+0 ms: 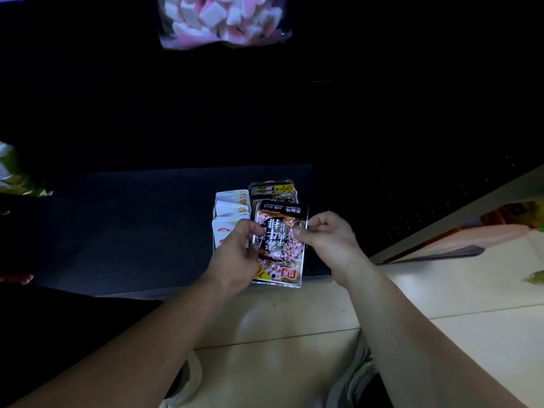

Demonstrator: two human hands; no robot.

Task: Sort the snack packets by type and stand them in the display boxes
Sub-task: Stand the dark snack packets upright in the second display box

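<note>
The display box sits on the dark bench, at its near edge; inside it, white packets stand in a row on the left side and brown packets stand in a row on the right side; just above the box's near end, a brown packet is held with its printed face up; the left hand pinches its left edge, thumb on top, and the right hand pinches its right edge with curled fingers; far beyond the box hangs a clear bag of pink and white sweets; nearer than the box lies pale tiled floor.
</note>
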